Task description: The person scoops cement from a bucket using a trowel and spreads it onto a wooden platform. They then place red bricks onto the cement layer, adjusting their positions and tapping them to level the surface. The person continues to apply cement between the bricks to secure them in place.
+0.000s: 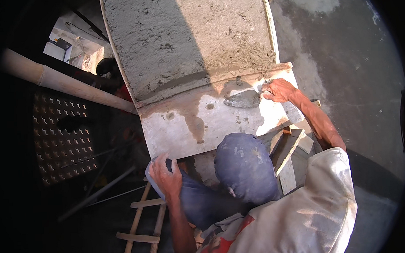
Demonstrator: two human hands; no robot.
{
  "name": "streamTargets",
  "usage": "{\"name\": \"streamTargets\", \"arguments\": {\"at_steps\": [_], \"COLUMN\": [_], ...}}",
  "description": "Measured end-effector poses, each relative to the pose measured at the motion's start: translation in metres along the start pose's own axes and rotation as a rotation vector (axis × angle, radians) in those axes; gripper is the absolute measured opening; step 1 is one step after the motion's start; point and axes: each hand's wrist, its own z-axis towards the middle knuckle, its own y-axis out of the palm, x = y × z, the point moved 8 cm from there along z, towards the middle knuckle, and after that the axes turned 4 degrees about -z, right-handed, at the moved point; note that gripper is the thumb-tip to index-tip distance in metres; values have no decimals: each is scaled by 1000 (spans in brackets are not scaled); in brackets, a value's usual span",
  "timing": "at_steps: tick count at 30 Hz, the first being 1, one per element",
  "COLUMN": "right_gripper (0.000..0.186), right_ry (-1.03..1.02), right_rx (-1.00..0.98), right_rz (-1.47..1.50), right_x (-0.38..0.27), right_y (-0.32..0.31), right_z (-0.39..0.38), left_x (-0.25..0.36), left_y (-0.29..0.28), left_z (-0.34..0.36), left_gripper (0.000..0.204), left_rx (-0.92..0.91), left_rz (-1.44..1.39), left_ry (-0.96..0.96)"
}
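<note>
My right hand [279, 90] is closed round the handle end of a pointed mason's trowel [242, 99]. The trowel's grey, mortar-smeared blade lies over a pale board [176, 132] and points left. Close to the board's near left corner, my left hand [166, 174] rests on my left knee, fingers bent over it and thumb apart, with no tool visible in it. Beyond the board stretches a slab of wet grey mortar [164, 47], rough on top and half in shadow. A wooden strip [236, 75] runs between mortar and board.
A bamboo pole [85, 88] slants in from the left. Below left are a wooden ladder [145, 222] and a perforated panel [62, 140]. Wood offcuts [292, 152] lie under the board's right side. A grey concrete floor [361, 76] spreads out well below on the right.
</note>
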Motion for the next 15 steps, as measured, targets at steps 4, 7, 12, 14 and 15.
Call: {"name": "streamTargets", "arguments": {"at_steps": [4, 7, 12, 14, 15], "right_gripper": [51, 54, 59, 58, 52], "right_ry": [54, 117, 146, 201, 290], "right_rx": [114, 97, 263, 415, 340], "right_rz": [32, -27, 161, 282, 435], "right_x": [27, 51, 72, 66, 66], "right_y": [9, 1, -36, -39, -26], "right_z": [4, 19, 7, -13, -21], "left_x": [-3, -2, -1, -1, -1], "left_y": [2, 2, -3, -5, -5], "left_z": [0, 2, 1, 1, 1], "left_gripper": [34, 35, 35, 35, 35], "left_rx": [-20, -23, 0, 21, 22], "left_rz": [32, 35, 31, 40, 26], "left_ry": [-9, 4, -13, -14, -11]}}
